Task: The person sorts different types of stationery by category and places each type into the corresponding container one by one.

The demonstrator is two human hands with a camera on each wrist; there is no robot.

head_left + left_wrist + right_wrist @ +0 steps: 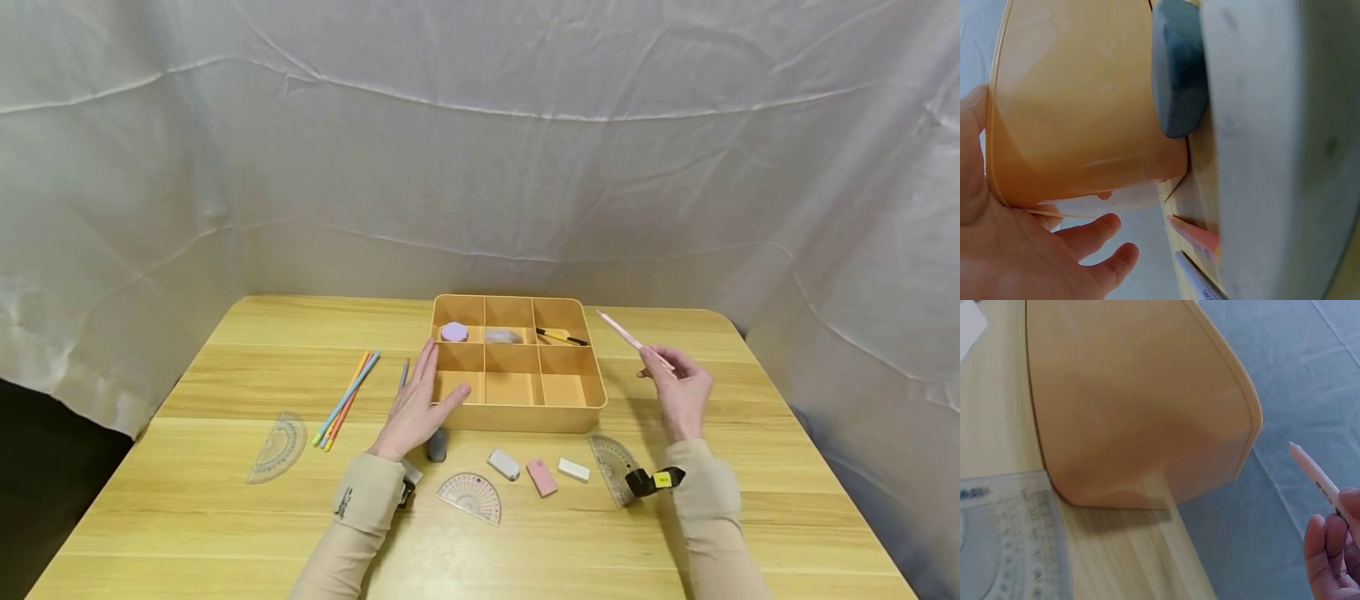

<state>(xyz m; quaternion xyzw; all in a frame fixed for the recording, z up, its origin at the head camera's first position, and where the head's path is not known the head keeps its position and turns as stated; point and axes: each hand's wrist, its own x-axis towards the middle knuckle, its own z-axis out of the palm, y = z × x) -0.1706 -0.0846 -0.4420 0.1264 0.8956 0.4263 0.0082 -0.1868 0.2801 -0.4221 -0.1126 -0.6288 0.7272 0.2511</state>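
My right hand (684,392) pinches a slim pink pen (622,330) between thumb and fingers, to the right of an orange divided organizer box (517,419). The pen's pale tip points up and away; in the right wrist view the pen (1313,467) is outside the box's corner. At the box's front left corner rests my left hand (411,412), fingers straight along the side and thumb over the front rim. The back compartments hold a round purple item (453,332), a pale grey lump (502,336), and a yellow-and-black pen (562,337).
Several coloured pencils (347,400) and a clear protractor (279,448) lie at left. In front of the box are a dark grey item (437,446), another protractor (471,496), a grey-white eraser (503,464), a pink eraser (542,477), and a white eraser (573,470). A third protractor (611,467) is at right.
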